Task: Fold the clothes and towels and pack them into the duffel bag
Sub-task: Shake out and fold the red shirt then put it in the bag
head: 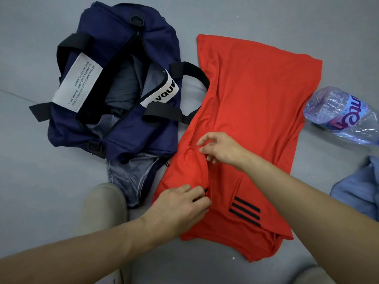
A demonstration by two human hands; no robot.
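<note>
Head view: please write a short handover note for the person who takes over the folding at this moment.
Left hand and right hand both pinch the fold edge of the red sports shirt, which lies partly folded on the floor beside the navy duffel bag.
The bag is open, with grey fabric inside.
To do: finish the shirt, pack it, then the blue cloth.

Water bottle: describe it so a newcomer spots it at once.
Start at the red shirt spread on the grey floor, right of the navy duffel bag. Off the shirt's right edge lies the bottle, on its side. It is the only clear, crinkled plastic thing; its neighbours are cloth.
</note>
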